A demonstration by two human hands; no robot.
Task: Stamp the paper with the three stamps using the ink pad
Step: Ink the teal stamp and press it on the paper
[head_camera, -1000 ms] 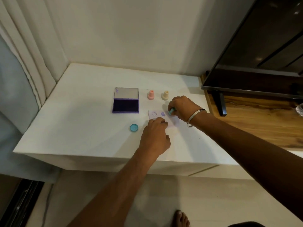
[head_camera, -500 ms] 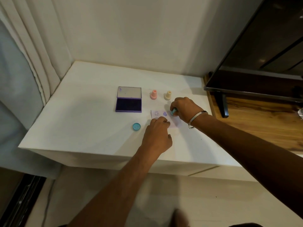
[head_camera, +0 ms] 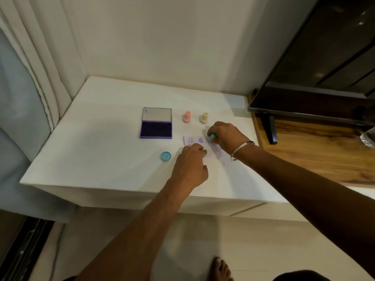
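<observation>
Third and last stamp going down, by the look of it: right hand (head_camera: 227, 136) clenched around the teal stamp (head_camera: 212, 137), its face pressed on or just above the right end of the paper (head_camera: 194, 141) at the near middle of the white table (head_camera: 101, 151). Left hand (head_camera: 190, 165) curled, fingertips pinning the paper's near edge, grasping nothing. Two purple prints already on the sheet, a smiley face (head_camera: 190, 140) to the left and a heart (head_camera: 201, 140) beside it. Pink stamp (head_camera: 186, 117) and cream stamp (head_camera: 204, 118) upright at the far side, apparently done with. Ink pad (head_camera: 156, 129) open, left of the paper, lid tilted back. Teal cap (head_camera: 166, 156) loose on the near left. Left to do, judging from this: lifting the teal stamp to show the third mark; whether ink has taken, hidden under the hand.
</observation>
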